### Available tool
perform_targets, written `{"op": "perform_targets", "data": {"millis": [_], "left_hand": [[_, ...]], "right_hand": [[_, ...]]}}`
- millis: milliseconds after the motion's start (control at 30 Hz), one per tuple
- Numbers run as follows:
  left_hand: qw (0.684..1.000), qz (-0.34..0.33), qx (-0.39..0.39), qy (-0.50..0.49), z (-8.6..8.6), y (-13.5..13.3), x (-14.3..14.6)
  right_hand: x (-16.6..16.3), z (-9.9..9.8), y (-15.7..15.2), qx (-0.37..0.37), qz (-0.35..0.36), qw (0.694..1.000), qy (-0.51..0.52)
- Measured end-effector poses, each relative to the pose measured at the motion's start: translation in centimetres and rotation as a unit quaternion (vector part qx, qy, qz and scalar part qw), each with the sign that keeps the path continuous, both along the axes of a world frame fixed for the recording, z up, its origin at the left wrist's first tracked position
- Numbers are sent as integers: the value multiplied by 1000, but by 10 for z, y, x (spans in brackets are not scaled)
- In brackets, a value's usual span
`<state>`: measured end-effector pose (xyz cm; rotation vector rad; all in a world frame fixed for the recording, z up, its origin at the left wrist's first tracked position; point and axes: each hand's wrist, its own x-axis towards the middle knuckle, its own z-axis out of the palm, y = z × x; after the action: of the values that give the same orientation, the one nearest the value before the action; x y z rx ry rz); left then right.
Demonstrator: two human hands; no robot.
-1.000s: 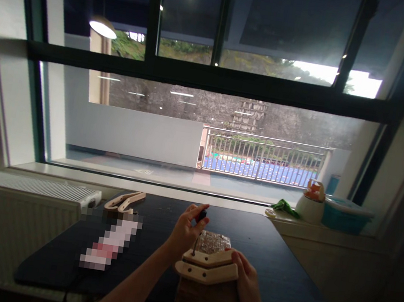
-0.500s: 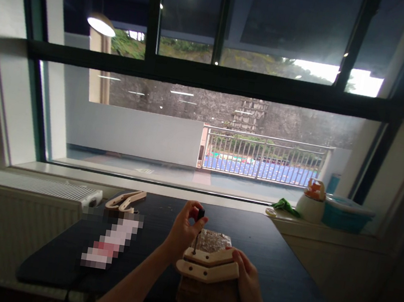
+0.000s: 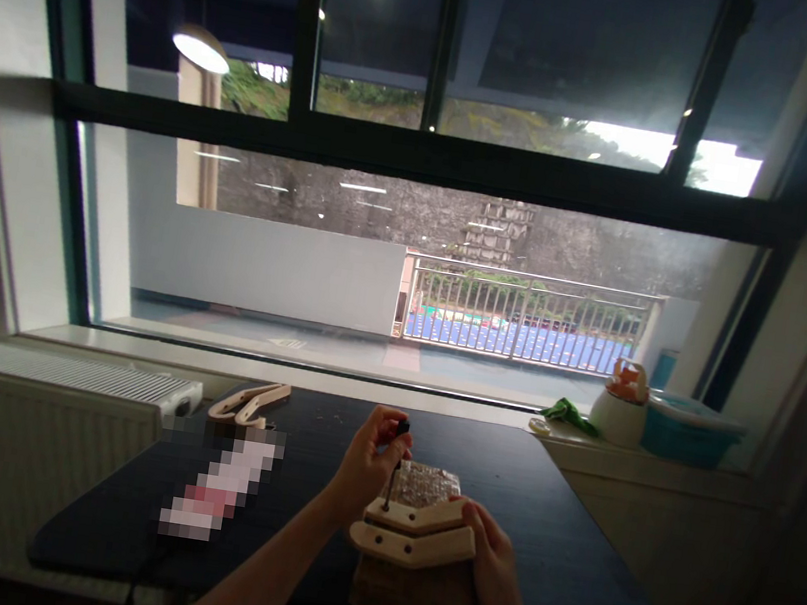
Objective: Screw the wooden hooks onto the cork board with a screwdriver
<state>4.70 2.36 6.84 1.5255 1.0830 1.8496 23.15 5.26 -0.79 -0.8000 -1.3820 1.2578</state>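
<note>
My left hand (image 3: 373,455) is closed around the black handle of a thin screwdriver (image 3: 390,488), held nearly upright. Its tip meets a hole at the left end of the rear bent wooden piece (image 3: 421,518). In front of that lies a matching bent wooden piece (image 3: 404,547) with two dark holes, a narrow gap running between the pair. My right hand (image 3: 492,548) grips the right end of the wooden pieces, fingers partly hidden behind them. Both pieces rest over a rough brown block (image 3: 410,592), whose far part shows a flaky, speckled top.
The dark table (image 3: 550,537) stands below a window. More curved wooden parts (image 3: 250,403) lie at its back left, near a pixelated pinkish item (image 3: 224,488). A radiator (image 3: 36,430) is on the left. On the sill sit a green cloth (image 3: 569,414), a white-and-orange bottle (image 3: 619,411) and a teal tub (image 3: 692,432).
My left hand's fingers have shifted slightly on the screwdriver handle. The tip remains at the same hole, and my right hand keeps its grip; the view has moved a little.
</note>
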Motion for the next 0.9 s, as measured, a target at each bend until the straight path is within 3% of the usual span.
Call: {"op": "perform_targets", "data": {"millis": [667,900], "left_hand": [[998,-44,-16,-30,3,-2,1],[999,-30,-17,-31,2,-3,1]], "right_hand": [[0,6,-3,-2,-8,1000,-8],[0,5,-3,1,-12,1000,1]]}}
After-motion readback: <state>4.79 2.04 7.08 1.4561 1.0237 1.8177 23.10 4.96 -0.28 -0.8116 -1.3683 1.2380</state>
